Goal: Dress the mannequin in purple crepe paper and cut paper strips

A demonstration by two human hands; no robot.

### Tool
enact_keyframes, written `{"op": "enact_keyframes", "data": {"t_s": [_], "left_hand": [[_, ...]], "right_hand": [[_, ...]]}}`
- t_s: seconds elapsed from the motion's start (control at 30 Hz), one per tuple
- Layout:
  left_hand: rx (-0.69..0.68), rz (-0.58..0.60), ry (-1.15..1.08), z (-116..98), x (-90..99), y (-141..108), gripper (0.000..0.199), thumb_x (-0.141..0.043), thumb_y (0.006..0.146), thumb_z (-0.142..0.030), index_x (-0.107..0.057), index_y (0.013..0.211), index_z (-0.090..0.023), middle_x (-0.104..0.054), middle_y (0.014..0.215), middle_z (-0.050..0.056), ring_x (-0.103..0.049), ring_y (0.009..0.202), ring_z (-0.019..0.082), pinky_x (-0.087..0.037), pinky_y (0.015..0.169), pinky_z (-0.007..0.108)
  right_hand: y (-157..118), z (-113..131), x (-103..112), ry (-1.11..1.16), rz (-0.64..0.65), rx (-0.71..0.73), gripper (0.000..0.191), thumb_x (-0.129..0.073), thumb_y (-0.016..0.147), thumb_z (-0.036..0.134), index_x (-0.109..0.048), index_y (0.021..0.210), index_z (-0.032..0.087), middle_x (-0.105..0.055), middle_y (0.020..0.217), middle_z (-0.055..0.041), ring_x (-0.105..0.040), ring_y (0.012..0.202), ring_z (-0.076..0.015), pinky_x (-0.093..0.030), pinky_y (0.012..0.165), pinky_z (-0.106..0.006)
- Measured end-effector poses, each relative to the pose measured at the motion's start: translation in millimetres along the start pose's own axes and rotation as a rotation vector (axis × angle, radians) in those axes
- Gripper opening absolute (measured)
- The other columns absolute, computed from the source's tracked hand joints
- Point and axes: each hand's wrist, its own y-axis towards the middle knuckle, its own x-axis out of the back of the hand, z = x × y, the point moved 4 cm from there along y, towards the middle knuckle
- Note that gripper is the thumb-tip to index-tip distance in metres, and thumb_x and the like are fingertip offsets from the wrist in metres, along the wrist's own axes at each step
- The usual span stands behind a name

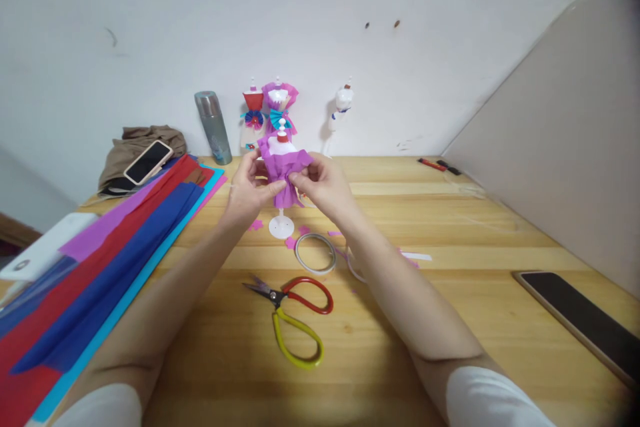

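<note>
1. At the left edge, a white flat object (47,245) with a round dark mark, partly beneath long coloured sheets (107,263) in red, blue, purple and turquoise.
2. Beyond the sheets, a crumpled brown cloth (120,155), with a pale-rimmed phone (149,162) lying on top, screen up.
3. Next, standing near the wall, a grey flask (213,130) with a shiny cap.
4. Left hand (250,190): grasping purple paper (285,167) from its left side, thumb across the front.
5. Behind that hand, a small dress form with a red top (253,103); just right of it, one in purple and turquoise (280,95).
6. Between both hands, wrapped in the purple paper, a white dress form (281,227), upright, round base visible below; cannot tell whether touching the table (350,373).
7. Nearer, open scissors (277,297) with one red and one yellow handle; beyond them, pink scraps (291,243) and a tape ring (316,271).
8. Right hand (323,183): pinching the purple paper between thumb and fingers.
9. Farther back, a white-topped form (344,99); beside the right forearm, a white strip (417,256).
10. At far right, a red pen (433,165) near the wall and a dark-screened phone (580,317) lying closer.
</note>
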Motion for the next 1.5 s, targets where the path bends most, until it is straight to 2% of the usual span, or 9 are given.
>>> {"op": "enact_keyframes", "data": {"t_s": [0.2,0.4,0.73,1.1,1.5], "left_hand": [[-0.005,-0.002,0.011,-0.9,-0.4,-0.1,0.066,-0.095,0.070,-0.045,-0.061,0.123,-0.028,-0.076,0.103,0.003,-0.075,0.096,0.023,-0.059,0.080,0.034],[0.006,-0.002,0.015,-2.5,-0.9,-0.3,0.065,-0.094,0.070,-0.045,-0.060,0.122,-0.026,-0.075,0.107,0.004,-0.074,0.099,0.024,-0.060,0.082,0.035],[-0.016,-0.007,0.019,-4.8,-2.4,-0.9,0.061,-0.095,0.068,-0.033,-0.063,0.118,-0.026,-0.076,0.105,0.002,-0.073,0.093,0.021,-0.060,0.081,0.034],[-0.034,-0.017,0.044,-2.5,-2.3,-1.3,0.060,-0.091,0.067,-0.025,-0.063,0.119,-0.025,-0.076,0.104,0.002,-0.074,0.094,0.020,-0.059,0.081,0.031],[-0.053,0.005,0.060,0.8,-0.5,0.1,0.058,-0.091,0.068,-0.032,-0.064,0.119,-0.025,-0.074,0.103,0.003,-0.072,0.091,0.019,-0.059,0.077,0.030]], "right_hand": [[-0.1,2.0,-1.3,0.008,0.057,-0.029,0.019,-0.071,0.070,0.036,-0.059,0.075,0.023,-0.052,0.064,0.0052,-0.047,0.061,-0.0136,-0.038,0.061,-0.030],[-1.6,5.7,-2.6,0.016,0.098,0.004,0.017,-0.070,0.070,0.035,-0.064,0.080,0.022,-0.062,0.069,0.0024,-0.053,0.064,-0.0149,-0.043,0.066,-0.032],[0.7,0.0,0.5,-0.022,0.033,0.004,0.016,-0.075,0.073,0.029,-0.060,0.074,0.022,-0.056,0.064,0.0040,-0.051,0.062,-0.0145,-0.041,0.062,-0.030],[-2.0,6.9,3.3,-0.164,0.002,0.064,0.015,-0.071,0.075,0.029,-0.058,0.072,0.022,-0.055,0.062,0.0039,-0.051,0.061,-0.0144,-0.039,0.062,-0.029],[1.6,1.1,9.2,-0.188,-0.012,0.096,0.014,-0.073,0.077,0.030,-0.062,0.076,0.021,-0.060,0.066,0.0018,-0.054,0.065,-0.0165,-0.042,0.063,-0.030]]}}
